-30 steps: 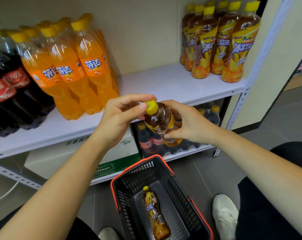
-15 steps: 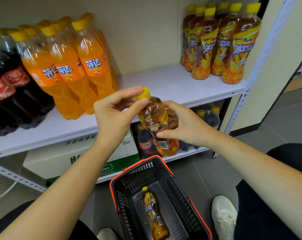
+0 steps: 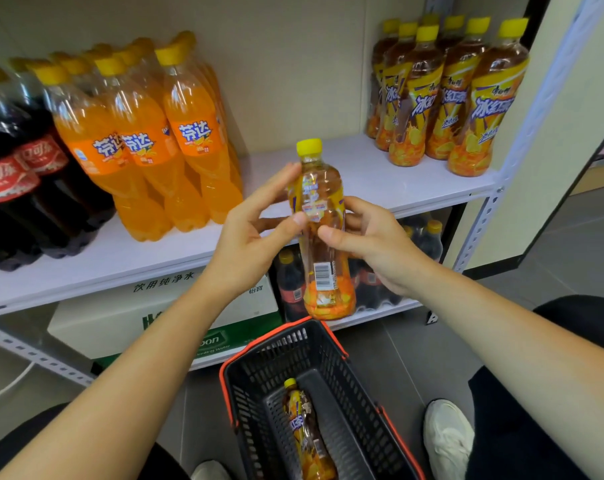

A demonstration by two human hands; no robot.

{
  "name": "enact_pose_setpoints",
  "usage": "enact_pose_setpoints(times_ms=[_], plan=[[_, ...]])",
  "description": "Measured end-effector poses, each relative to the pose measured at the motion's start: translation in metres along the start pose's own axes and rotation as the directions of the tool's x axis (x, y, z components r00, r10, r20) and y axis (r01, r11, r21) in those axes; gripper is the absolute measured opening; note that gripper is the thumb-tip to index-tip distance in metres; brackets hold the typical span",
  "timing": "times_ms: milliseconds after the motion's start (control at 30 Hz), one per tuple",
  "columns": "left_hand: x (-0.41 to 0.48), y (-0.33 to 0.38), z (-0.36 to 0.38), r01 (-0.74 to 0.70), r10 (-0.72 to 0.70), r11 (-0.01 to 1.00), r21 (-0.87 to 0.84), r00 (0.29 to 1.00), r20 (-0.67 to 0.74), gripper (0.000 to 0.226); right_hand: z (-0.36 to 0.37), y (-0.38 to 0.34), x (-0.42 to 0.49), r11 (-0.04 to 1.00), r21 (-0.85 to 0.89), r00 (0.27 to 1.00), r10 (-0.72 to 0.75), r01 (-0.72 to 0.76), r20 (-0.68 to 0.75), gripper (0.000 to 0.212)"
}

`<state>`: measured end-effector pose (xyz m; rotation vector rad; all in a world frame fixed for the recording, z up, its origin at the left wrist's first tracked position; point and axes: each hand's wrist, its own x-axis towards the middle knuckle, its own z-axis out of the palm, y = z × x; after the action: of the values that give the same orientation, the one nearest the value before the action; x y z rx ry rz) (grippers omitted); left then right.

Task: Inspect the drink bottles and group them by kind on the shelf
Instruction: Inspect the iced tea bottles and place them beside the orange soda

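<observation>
I hold an iced-tea bottle with a yellow cap upright in front of the white shelf, its barcode side facing me. My left hand holds its upper body, thumb on the label and fingers behind. My right hand grips its middle from the right. Several matching iced-tea bottles stand at the shelf's right end. Orange soda bottles and dark cola bottles stand at the left. Another iced-tea bottle lies in the basket.
The black basket with a red rim sits on the floor between my knees. Below the shelf are a white and green water carton and more cola bottles. A metal upright borders the shelf on the right. My white shoe is beside the basket.
The bottle rose and turned upright from a tilt. My left hand slid from the cap down to the bottle's upper body.
</observation>
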<state>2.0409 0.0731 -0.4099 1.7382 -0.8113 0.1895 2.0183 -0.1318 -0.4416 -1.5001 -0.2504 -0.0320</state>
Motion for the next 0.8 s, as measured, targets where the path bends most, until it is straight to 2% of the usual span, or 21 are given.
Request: enact_pose_setpoints(times_ms=[100,167,267,333,433,500,600,700,800], plan=[[-0.002,-0.002,-0.003,0.098,-0.1,0.994,0.053,0.994,0.039,0.064,0.002,-0.006,0.002,0.994,0.099,0.996,0.051,-0.043,-0.077,0.032],[-0.005,-0.004,-0.005,0.137,-0.145,0.987,0.083,0.984,0.101,0.072,0.001,-0.01,0.003,0.987,0.149,0.989,0.082,-0.063,-0.123,0.032],[-0.01,-0.005,-0.004,0.133,-0.157,0.985,0.107,0.955,0.251,0.095,0.001,-0.014,0.007,0.96,0.259,0.967,0.157,-0.103,-0.198,0.037],[-0.012,-0.005,-0.001,0.102,-0.134,0.987,0.122,0.947,0.293,0.1,0.0,-0.017,0.009,0.932,0.335,0.948,0.225,-0.142,-0.225,0.043],[-0.01,-0.002,0.001,0.113,-0.129,0.99,0.085,0.968,0.215,0.089,-0.001,-0.022,0.01,0.907,0.383,0.946,0.263,-0.176,-0.188,0.045],[-0.009,0.001,0.003,0.13,-0.124,0.991,-0.032,0.978,0.165,0.08,-0.002,-0.025,0.009,0.905,0.376,0.965,0.247,-0.197,-0.09,0.043],[-0.006,0.006,0.006,0.119,-0.112,0.984,-0.13,0.992,0.059,0.064,-0.001,-0.029,0.006,0.904,0.36,0.973,0.226,-0.23,0.055,0.054],[-0.005,0.008,0.009,0.139,-0.141,0.974,-0.177,0.99,0.001,0.05,0.002,-0.032,0.005,0.894,0.381,0.971,0.233,-0.238,0.059,0.058],[-0.004,0.006,0.008,0.181,-0.18,0.965,-0.19,0.983,0.02,0.045,0.004,-0.03,0.006,0.878,0.407,0.964,0.266,-0.253,0.024,0.054]])
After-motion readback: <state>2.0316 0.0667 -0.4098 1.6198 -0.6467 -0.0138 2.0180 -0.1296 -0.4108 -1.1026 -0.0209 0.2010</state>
